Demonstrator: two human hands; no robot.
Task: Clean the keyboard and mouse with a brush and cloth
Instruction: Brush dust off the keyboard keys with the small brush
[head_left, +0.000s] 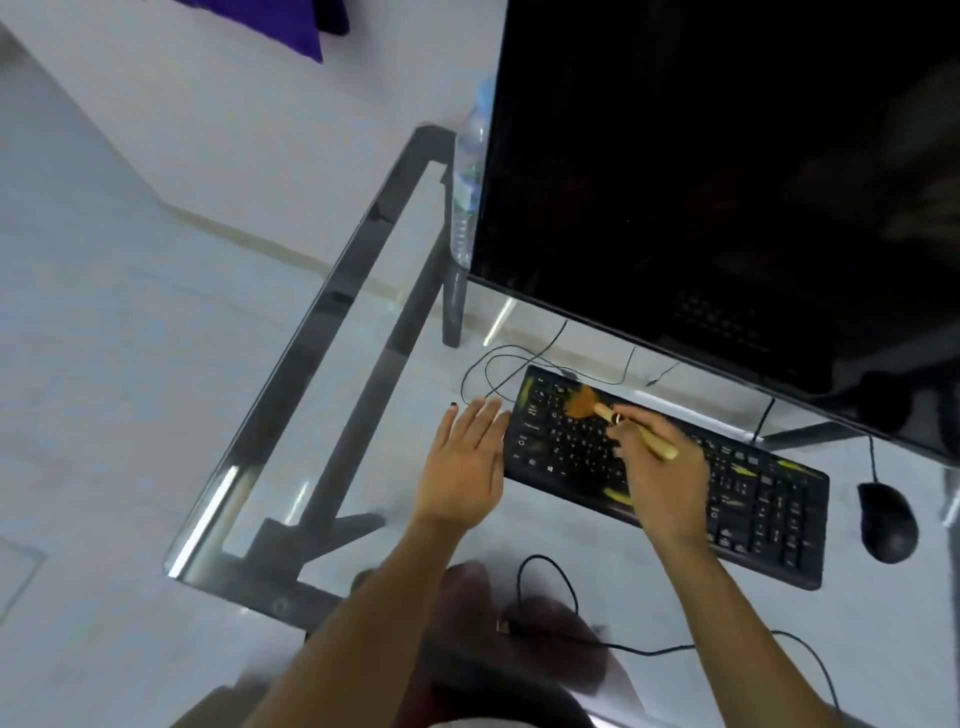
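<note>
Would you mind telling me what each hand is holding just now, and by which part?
The right hand holds the brush by its wooden handle, bristles on the keyboard. The left hand holds nothing.

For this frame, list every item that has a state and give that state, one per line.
Left hand: open, fingers straight, at the keyboard's left end.
Right hand: grips the brush handle.
Brush: bristles on the keyboard's upper left keys.
Keyboard: flat on the desk, yellowish specks on it.
Mouse: untouched, right of the keyboard.
Monitor: screen dark.
Bottle: upright beside the monitor.
Desk: glass, see-through.
</note>
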